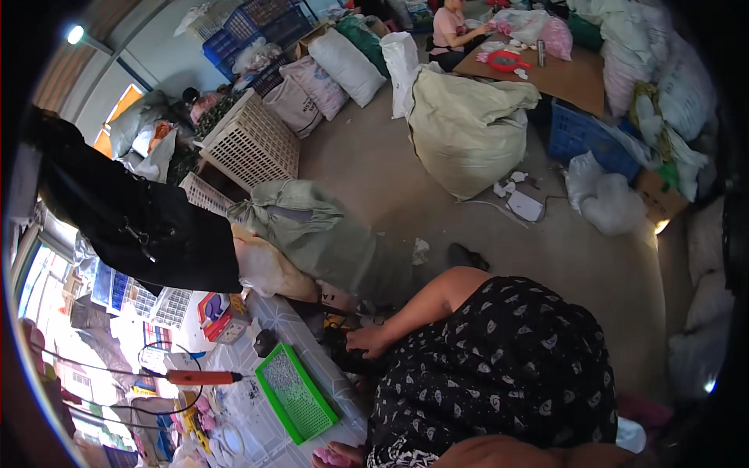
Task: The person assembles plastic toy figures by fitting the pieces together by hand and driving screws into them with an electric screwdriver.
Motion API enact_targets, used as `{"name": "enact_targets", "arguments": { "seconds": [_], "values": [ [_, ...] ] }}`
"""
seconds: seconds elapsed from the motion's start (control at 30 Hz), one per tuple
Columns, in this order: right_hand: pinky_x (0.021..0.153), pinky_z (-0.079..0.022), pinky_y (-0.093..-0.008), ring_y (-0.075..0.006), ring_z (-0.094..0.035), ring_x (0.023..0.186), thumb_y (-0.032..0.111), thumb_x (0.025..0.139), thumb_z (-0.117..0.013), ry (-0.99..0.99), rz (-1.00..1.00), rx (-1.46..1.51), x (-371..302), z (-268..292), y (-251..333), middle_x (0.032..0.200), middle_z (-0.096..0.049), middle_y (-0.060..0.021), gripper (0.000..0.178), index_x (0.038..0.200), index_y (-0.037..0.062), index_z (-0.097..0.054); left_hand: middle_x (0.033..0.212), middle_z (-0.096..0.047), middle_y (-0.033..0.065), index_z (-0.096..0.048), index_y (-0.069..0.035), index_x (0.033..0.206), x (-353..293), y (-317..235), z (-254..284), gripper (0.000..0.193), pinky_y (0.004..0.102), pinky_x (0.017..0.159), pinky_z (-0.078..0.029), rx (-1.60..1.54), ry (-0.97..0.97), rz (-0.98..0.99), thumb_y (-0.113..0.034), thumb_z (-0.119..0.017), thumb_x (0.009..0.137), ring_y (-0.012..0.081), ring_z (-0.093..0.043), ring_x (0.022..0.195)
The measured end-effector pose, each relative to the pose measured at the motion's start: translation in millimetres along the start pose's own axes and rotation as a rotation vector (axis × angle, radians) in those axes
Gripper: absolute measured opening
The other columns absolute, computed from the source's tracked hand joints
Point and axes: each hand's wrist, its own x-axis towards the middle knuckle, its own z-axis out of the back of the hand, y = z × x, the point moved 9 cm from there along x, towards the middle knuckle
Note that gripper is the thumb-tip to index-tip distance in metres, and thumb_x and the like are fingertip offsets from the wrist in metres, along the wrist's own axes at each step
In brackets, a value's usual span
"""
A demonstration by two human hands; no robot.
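Note:
My left hand [343, 452] is at the lower edge, partly cut off, with its fingers closed on a small pink piece [334, 457] that looks like soft petals. Stretched down beside the table is my right arm; my right hand [369, 341] has curled fingers among dark things at the table's edge, and what it grips is hidden. Between the hands and the tabletop's far side lies a bright green plastic basket [318, 425] with small silvery bits in it. An orange-handled tool [204, 377] with a thin tip and a cord points at the basket.
The table [269, 316] has a pale patterned cover, with a box [222, 320] and pink pieces on it. A black bag [168, 234] hangs at left. Stuffed sacks [468, 129] and crates [257, 144] stand on the floor. Another person [452, 31] sits at a far brown table.

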Motion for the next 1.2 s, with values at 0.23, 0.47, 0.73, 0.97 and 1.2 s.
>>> {"name": "enact_targets", "arguments": {
  "seconds": [0.23,0.47,0.73,0.97,1.2],
  "values": [
    [0.095,-0.049,-0.0491,-0.0398,-0.055,0.116,0.023,0.078,-0.076,-0.005,0.013,0.041,-6.8,-2.0,-13.2,0.122,-0.051,-0.0198,0.056,0.128,0.0086,-0.056,0.09,-0.07,0.0158,-0.064,0.007,0.117,-14.2,11.4,-14.4,0.044,0.0333,0.068,-0.054,0.026,0.088,0.033,-0.018,-0.084,0.086,0.0238,-0.065,0.075],
    [0.095,-0.049,-0.0489,-0.0389,-0.054,0.12,0.022,0.078,-0.075,0.052,-0.012,0.053,-6.0,-9.4,-25.1,0.126,-0.05,-0.0186,0.057,0.129,0.0109,-0.054,0.081,-0.071,0.0129,-0.066,0.003,0.117,-24.8,31.4,-11.2,0.04,0.0303,0.066,-0.057,-0.221,0.113,0.191,-0.02,-0.081,0.088,0.0224,-0.069,0.07],
    [0.094,-0.049,-0.0507,-0.0413,-0.056,0.119,0.021,0.075,-0.076,0.134,-0.082,0.071,9.4,-3.3,-30.7,0.126,-0.052,-0.0193,0.058,0.128,0.012,-0.053,0.079,-0.069,0.0115,-0.067,0.002,0.117,-35.2,57.3,-27.2,0.039,0.0304,0.065,-0.055,-0.252,0.149,0.235,-0.019,-0.081,0.088,0.0211,-0.067,0.069],
    [0.093,-0.049,-0.0516,-0.041,-0.059,0.115,0.021,0.07,-0.081,0.191,-0.102,0.09,23.0,-10.8,-39.6,0.118,-0.06,-0.0207,0.063,0.126,0.011,-0.055,0.078,-0.068,0.0103,-0.067,0.001,0.116,-42.8,82.9,-48.4,0.037,0.0305,0.064,-0.053,-0.297,0.188,0.258,-0.018,-0.081,0.088,0.0199,-0.065,0.069],
    [0.092,-0.049,-0.0505,-0.0399,-0.061,0.113,0.023,0.067,-0.084,0.191,-0.101,0.079,33.4,-23.3,-51.5,0.113,-0.064,-0.0197,0.066,0.126,0.0105,-0.056,0.077,-0.066,0.0092,-0.067,0.0,0.116,-61.6,111.7,-74.4,0.036,0.0306,0.063,-0.051,-0.342,0.243,0.289,-0.018,-0.081,0.088,0.0188,-0.063,0.068]
  ]
}}
